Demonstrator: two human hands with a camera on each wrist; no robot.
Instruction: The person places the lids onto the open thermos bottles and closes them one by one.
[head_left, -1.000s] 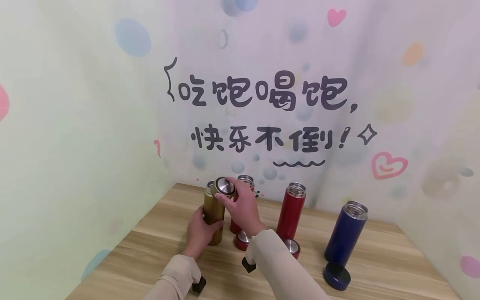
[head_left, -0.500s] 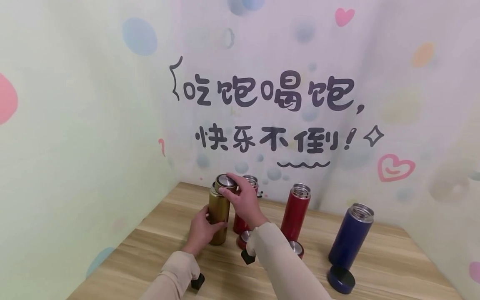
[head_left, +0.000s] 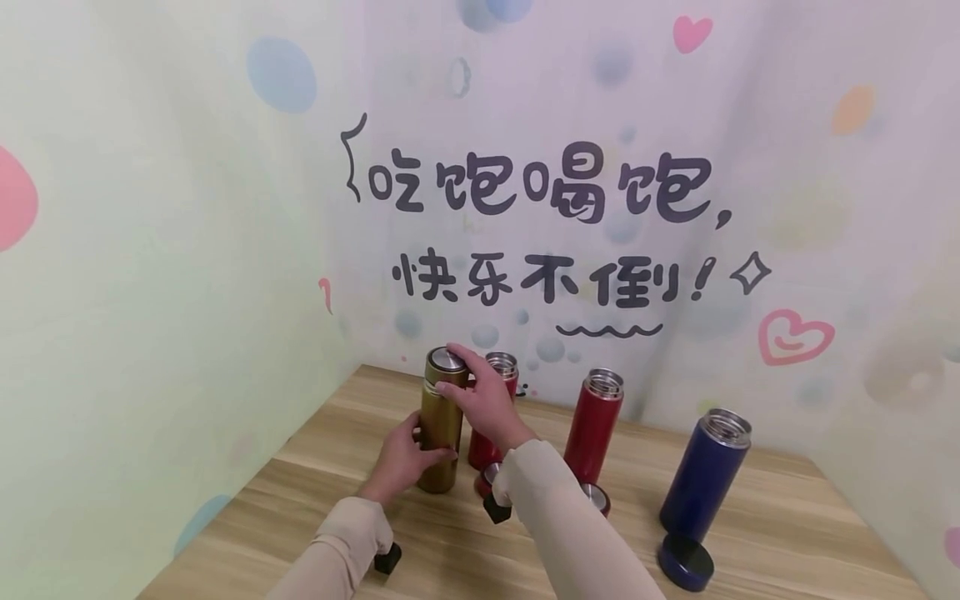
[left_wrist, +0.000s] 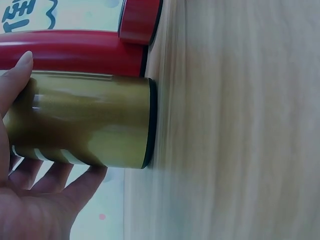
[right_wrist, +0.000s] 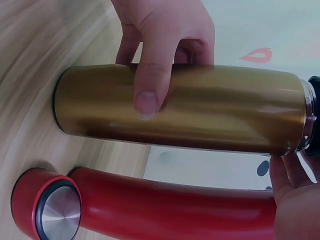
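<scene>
A gold thermos flask [head_left: 442, 429] stands upright on the wooden table. My left hand [head_left: 400, 461] grips its body low down, with the thumb across the front in the right wrist view and the fingers curled round the far side. On its mouth sits a gold lid [head_left: 443, 372] with a silver top. My right hand [head_left: 487, 402] holds that lid by its side, thumb in front and fingers over the rim. A strip of the steel neck [right_wrist: 307, 112] shows under the lid in the right wrist view. Whether the threads engage, I cannot tell.
Just behind the gold flask stands an uncapped red flask [head_left: 483, 450], its red lid [head_left: 491, 476] in front. Another uncapped red flask [head_left: 592, 429] and its lid [head_left: 597, 498] are farther right. An uncapped blue flask [head_left: 705, 475] and blue lid [head_left: 686, 562] stand rightmost. A printed wall backs the table.
The gold lid, tilted beside the flask's mouth a second ago, has levelled and come down onto it in my right hand. My left hand has kept its grip on the flask.
</scene>
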